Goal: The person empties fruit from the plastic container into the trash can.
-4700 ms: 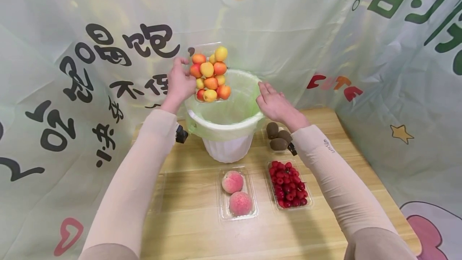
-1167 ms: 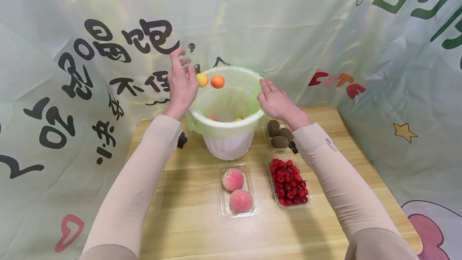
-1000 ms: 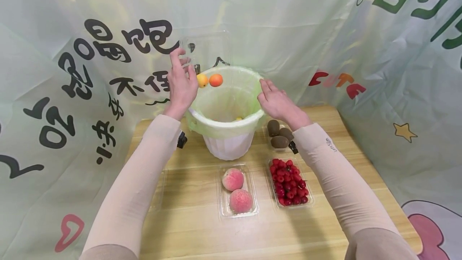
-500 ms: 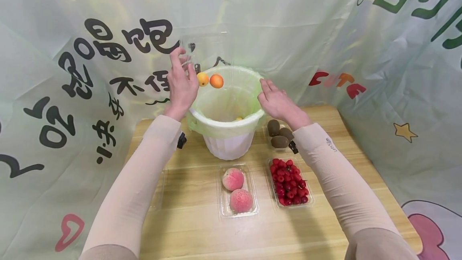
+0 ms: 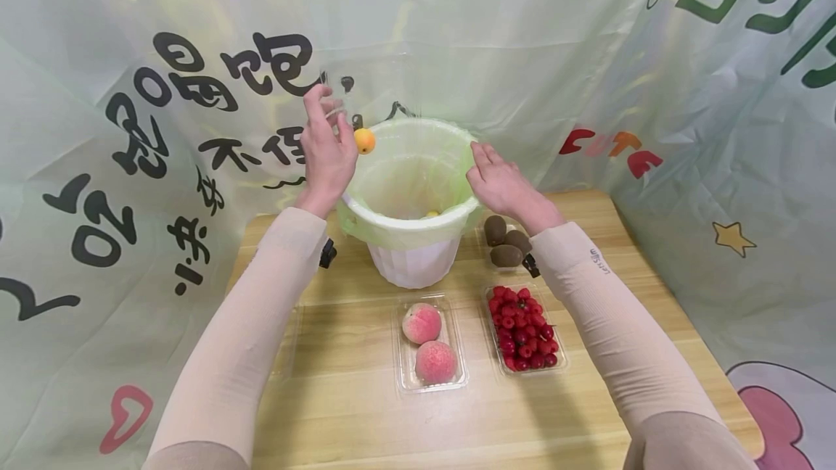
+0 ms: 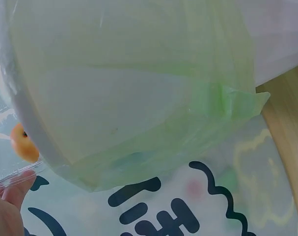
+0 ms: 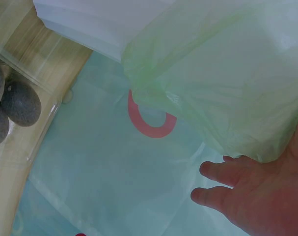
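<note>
Above the left rim of a white bin [image 5: 413,267] with a pale green liner bag [image 5: 451,172], my left hand [image 5: 326,158] pinches a clear plastic tray [image 5: 382,67] by its edge, tilted steeply. One yellow-orange fruit [image 5: 364,141], like a small apricot, is at the tray's lower end by my thumb. The left wrist view also shows this fruit [image 6: 24,142] and the fingers [image 6: 18,189] on the tray edge. A bit of yellow fruit [image 5: 432,214] shows inside the bin. My right hand [image 5: 503,183] rests on the bin's right rim, fingers straight.
On the wooden table [image 5: 353,412] stand clear trays: two peaches [image 5: 436,363] in front of the bin, red berries [image 5: 522,332] to the right, and kiwis [image 5: 506,256] beside the bin. A nearly invisible clear tray [image 5: 285,343] lies left. Printed cloth [image 5: 522,35] surrounds the table.
The tray was full of fruit several seconds ago and then held two pieces. The orange one has now left the tray; one fruit stays. The right hand keeps its place.
</note>
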{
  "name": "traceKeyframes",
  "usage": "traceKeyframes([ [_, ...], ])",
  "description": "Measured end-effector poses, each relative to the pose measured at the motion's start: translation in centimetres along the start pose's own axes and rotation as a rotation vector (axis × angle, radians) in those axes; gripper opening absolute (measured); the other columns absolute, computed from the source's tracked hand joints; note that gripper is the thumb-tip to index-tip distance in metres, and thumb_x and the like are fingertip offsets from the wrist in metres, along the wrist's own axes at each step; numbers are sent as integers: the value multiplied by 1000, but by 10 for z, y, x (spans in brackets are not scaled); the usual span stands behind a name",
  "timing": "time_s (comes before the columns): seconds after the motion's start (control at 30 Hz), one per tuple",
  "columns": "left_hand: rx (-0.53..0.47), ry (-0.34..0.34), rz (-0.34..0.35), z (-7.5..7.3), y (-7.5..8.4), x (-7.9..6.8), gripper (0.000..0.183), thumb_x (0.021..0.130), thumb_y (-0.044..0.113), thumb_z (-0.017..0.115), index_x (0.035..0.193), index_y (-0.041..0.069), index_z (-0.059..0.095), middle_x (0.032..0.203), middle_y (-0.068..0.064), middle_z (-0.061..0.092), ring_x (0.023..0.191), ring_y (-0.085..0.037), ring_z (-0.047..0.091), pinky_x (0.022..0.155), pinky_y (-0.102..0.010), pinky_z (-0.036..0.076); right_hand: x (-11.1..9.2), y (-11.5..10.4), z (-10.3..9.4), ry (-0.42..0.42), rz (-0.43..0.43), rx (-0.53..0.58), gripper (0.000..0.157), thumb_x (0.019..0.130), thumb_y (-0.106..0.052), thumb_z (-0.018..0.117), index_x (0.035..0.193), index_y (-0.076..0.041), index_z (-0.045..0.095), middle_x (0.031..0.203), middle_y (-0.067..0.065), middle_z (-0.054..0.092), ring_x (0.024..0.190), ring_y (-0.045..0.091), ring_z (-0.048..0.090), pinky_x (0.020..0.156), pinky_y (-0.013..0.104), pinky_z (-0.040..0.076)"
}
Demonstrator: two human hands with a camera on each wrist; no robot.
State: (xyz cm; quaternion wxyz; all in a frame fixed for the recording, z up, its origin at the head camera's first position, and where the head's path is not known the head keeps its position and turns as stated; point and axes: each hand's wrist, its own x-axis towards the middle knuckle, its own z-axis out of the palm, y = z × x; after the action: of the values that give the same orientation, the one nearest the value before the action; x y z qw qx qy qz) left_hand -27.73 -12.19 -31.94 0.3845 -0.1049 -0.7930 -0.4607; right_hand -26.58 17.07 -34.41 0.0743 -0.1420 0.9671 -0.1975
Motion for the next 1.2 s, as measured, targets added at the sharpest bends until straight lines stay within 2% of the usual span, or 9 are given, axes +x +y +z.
traceKeyframes([
  [0.2, -47, 25, 52, 0, -1, -1, 32, 104, -2, 50, 135, -1, 43, 125, -30, 68, 118, -41, 72, 103, -32, 59, 1, 0, 0, 2, -5, 2, 69, 109, -40, 12, 170, -10, -3, 178, 17, -1, 166, 34, 0, 132, 64, 4],
  [0.37, -27, 16, 80, -1, -1, -2, 32, 105, 0, 49, 136, -1, 42, 125, -28, 66, 119, -41, 71, 102, -32, 59, 0, 1, 1, 7, -7, 0, 70, 109, -43, 10, 170, -10, -3, 178, 17, -1, 166, 35, 0, 132, 64, 5],
  [0.57, 0, -3, 34, 0, 0, -1, 32, 105, 1, 49, 137, 1, 42, 126, -26, 67, 121, -36, 71, 100, -29, 60, 0, 2, 1, 8, -12, 1, 70, 108, -42, 9, 170, -10, -3, 178, 18, -1, 166, 35, 0, 131, 65, 4],
  [0.8, 50, -9, 27, -3, -3, -2, 35, 104, 1, 53, 138, 1, 43, 124, -28, 69, 115, -36, 73, 94, -42, 62, 0, 0, 0, 10, -7, 10, 70, 109, -41, 12, 170, -10, -2, 178, 17, 0, 166, 34, 0, 132, 64, 5],
  [0.93, 33, -19, 7, -6, -4, -1, 37, 103, 0, 53, 138, 1, 42, 124, -29, 69, 114, -38, 74, 96, -43, 62, 0, 0, 0, 12, -9, 13, 70, 109, -42, 11, 170, -10, -2, 178, 17, 0, 166, 34, 1, 132, 63, 4],
  [1.2, 40, -101, -116, -18, 0, 4, 40, 100, -1, 50, 139, 5, 41, 126, -25, 72, 110, -36, 76, 95, -43, 62, 0, 1, 0, 8, -6, 18, 70, 109, -41, 11, 170, -10, -2, 178, 17, 0, 166, 33, 0, 132, 63, 4],
])
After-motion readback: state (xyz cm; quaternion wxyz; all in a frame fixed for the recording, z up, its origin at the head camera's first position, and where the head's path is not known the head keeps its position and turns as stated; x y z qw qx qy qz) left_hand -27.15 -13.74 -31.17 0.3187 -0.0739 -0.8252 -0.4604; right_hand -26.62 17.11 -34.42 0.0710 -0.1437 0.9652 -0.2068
